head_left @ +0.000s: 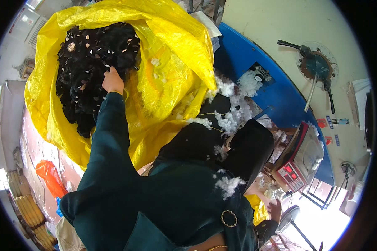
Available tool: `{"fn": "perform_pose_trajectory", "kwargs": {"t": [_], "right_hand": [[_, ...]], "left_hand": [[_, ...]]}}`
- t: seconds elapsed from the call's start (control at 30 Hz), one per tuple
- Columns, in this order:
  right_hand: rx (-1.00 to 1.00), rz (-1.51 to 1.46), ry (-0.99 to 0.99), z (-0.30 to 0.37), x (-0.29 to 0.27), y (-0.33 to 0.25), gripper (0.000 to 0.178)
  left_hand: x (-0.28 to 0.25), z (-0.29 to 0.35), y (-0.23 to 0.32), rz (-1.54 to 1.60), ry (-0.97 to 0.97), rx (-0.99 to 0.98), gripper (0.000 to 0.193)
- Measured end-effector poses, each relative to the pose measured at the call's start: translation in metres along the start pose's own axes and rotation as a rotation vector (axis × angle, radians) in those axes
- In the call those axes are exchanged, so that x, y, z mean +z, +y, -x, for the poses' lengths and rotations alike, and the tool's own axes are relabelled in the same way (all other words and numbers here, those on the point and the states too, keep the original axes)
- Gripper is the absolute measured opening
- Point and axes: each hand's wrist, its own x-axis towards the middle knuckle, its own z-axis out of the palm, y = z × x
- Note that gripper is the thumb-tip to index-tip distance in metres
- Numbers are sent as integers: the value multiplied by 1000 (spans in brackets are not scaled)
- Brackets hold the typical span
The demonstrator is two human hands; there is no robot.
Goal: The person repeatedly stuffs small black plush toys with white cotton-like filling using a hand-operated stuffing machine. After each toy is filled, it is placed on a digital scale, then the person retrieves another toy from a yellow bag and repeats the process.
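Note:
A large yellow woven sack gapes wide at the left, holding a heap of black plush pieces flecked with small white and beige patches. My left hand reaches over its near side. Its fingers are curled and press into the black plush at the heap's right edge, apparently gripping a piece; the fingertips are partly hidden. Low at the right, my right hand hangs beside my body with its fingers apart and nothing visible in them. Behind that hand shows a smaller piece of yellow sheeting.
White fluff stuffing clings to my dark trousers and a blue-edged table. A digital scale stands at right. A machine fitting with handles sits on the pale tabletop. An orange bag lies on the floor at left.

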Motion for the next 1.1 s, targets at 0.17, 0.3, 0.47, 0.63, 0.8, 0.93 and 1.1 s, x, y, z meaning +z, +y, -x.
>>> {"fn": "perform_pose_trajectory", "kwargs": {"t": [0.17,0.3,0.47,0.63,0.8,0.93,1.1], "right_hand": [[-550,501,-14,-1,84,-149,42],[-848,354,-184,61,194,-294,40],[-1307,182,-530,124,300,-392,26],[-805,-127,-457,117,327,-406,24],[-884,-385,-434,84,291,-369,19],[-1068,-500,-475,71,286,-357,24],[-1103,-119,-529,93,294,-351,26]], "left_hand": [[-29,31,4,422,130,287,31],[-99,98,62,1328,-266,447,34],[-138,177,147,1390,-537,827,41],[-166,241,196,1183,-498,1179,38],[-155,268,222,1128,-630,1407,39],[-112,273,232,1544,-1288,713,44],[-60,249,267,1392,-1518,449,54]]}}
